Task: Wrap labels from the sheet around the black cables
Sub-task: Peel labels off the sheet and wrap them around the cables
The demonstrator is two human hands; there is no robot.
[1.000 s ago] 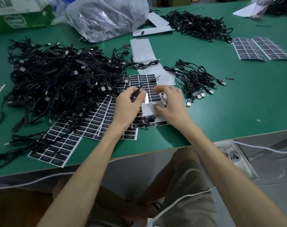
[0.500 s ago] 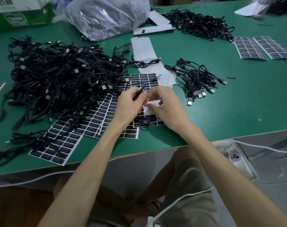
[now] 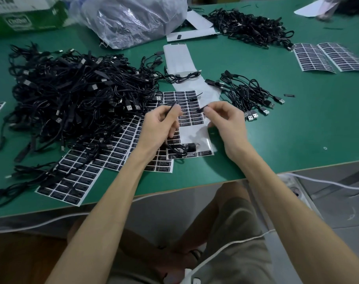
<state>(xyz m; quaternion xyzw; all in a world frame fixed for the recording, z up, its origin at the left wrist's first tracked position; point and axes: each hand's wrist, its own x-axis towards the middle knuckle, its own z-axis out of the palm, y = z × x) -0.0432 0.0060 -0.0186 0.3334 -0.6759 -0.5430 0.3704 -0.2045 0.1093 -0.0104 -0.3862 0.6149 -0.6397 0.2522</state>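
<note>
My left hand (image 3: 160, 125) pinches a thin black cable (image 3: 171, 109) between thumb and fingers, just above the label sheet (image 3: 189, 114). That cable's coil and USB plug (image 3: 181, 150) lie on the sheet's bare white backing below my hands. My right hand (image 3: 225, 121) is a short way to the right of the left. It pinches a small black piece (image 3: 203, 109) at its fingertips, seemingly a label off the sheet. More full label sheets (image 3: 121, 144) lie under my left wrist.
A big heap of black cables (image 3: 72, 95) fills the left of the green table (image 3: 297, 130). A smaller bunch (image 3: 248, 95) lies right of my hands, another pile (image 3: 250, 27) at the back. Spare label sheets (image 3: 328, 56), a plastic bag (image 3: 129, 19) and a box (image 3: 20, 17) stand farther off.
Both hands have lifted off the label sheet and drawn apart. The right hand has come away with a small black piece, while the left still holds the cable.
</note>
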